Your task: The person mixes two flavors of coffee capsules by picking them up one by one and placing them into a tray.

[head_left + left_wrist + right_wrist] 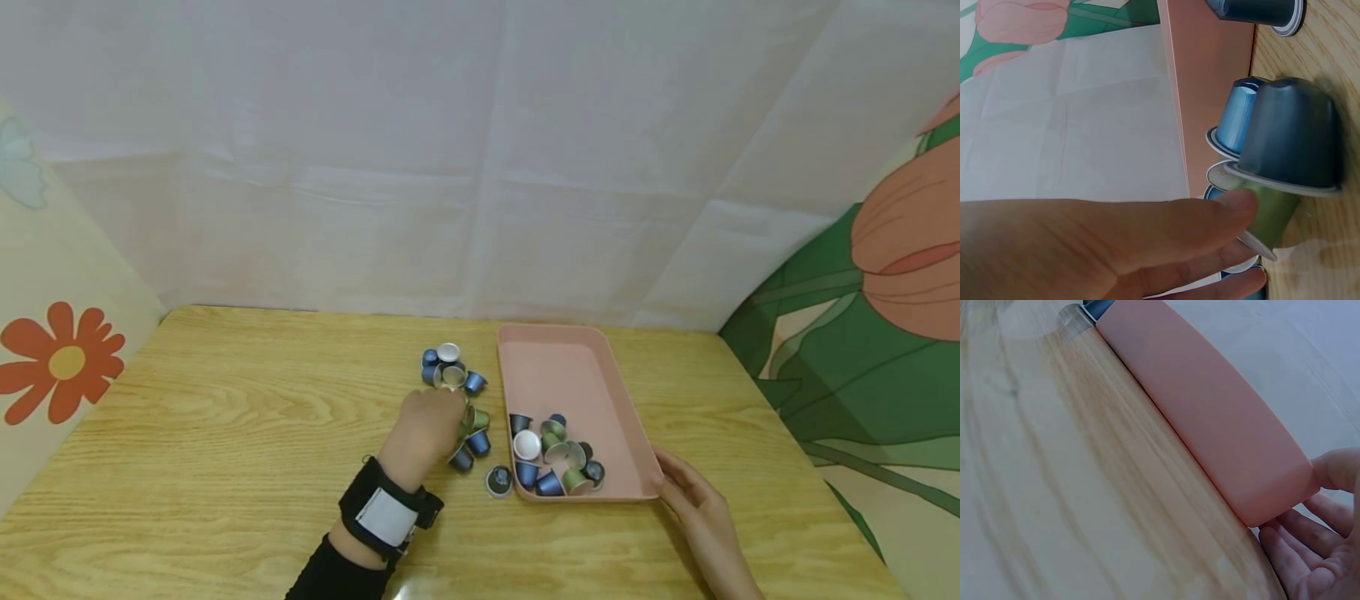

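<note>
My left hand [429, 423] is among a loose row of coffee capsules left of the pink tray [562, 367]. In the left wrist view its thumb and finger pinch a green capsule [1274, 215] near the rim. A dark blue capsule [1291, 134] stands close beside the thumb, overlapping a lighter blue capsule [1240, 115]. My right hand [701, 512] holds the tray's near right corner, thumb at the upper edge and fingers low against the side. Several blue, green and dark capsules lie jumbled in the tray's near end, with a white-faced one [527, 445] by the left wall.
One dark capsule [498, 481] stands alone by the tray's near left corner. Farther back, a cluster of capsules includes a blue one [476, 382] and a white-faced one [448, 352]. A white cloth [337, 167] hangs behind the wooden table [225, 450].
</note>
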Motion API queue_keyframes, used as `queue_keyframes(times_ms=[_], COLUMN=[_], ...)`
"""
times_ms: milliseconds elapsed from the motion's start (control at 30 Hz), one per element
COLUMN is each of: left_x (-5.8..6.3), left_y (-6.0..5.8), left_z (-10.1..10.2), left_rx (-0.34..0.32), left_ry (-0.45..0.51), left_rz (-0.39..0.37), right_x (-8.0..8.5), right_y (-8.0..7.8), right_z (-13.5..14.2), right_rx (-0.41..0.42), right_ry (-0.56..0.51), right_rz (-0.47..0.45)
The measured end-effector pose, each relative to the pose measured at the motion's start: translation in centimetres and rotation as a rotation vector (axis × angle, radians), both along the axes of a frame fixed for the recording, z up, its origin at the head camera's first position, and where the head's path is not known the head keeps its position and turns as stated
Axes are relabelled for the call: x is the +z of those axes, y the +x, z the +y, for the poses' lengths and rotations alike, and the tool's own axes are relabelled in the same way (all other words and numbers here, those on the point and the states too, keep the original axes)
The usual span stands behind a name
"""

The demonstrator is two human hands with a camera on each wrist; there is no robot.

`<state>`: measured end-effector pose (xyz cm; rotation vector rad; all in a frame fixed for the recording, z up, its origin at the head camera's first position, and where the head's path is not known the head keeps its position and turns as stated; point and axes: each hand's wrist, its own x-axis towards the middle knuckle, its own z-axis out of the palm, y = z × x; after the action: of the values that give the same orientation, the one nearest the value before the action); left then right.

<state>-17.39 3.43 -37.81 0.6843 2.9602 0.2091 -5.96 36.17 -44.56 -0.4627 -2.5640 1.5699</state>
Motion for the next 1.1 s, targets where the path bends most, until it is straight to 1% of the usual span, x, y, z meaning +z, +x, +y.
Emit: queue_keyframes(times_ms=[233, 467, 567, 733, 867, 1100], left_x=[0.2, 0.2, 0.5, 1.0, 1.3, 1.5], left_y=[0.0, -0.2, -0.2, 0.0, 0.3, 0.4], left_z=[0.0, -0.1, -0.1, -0.2, -0.1, 0.3], left_rx=[-0.011, -0.042, -0.051, -0.068, -0.101, -0.168], left_ry=[-0.001, 0.017, 0.031, 0.102, 0.128, 0.15], left_rz=[0.019, 0.07, 0.091, 0.135, 0.172, 0.205], right_x=[0.1, 0.1, 0.1, 0.0, -0.1, -0.1], right_y=[0.0, -0.1, -0.1, -0.1, -0.1, 0.1], right_z=[0.1, 0.1, 0.1, 0.1, 0.1, 0.1], right_rx=[-0.004, 0.001, 0.004, 0.007, 0.005, 0.004], right_ry=[0.019, 0.024, 0.022, 0.01, 0.007, 0.002], right_rz=[-0.031, -0.037, -0.016, 0.025, 0.03, 0.021])
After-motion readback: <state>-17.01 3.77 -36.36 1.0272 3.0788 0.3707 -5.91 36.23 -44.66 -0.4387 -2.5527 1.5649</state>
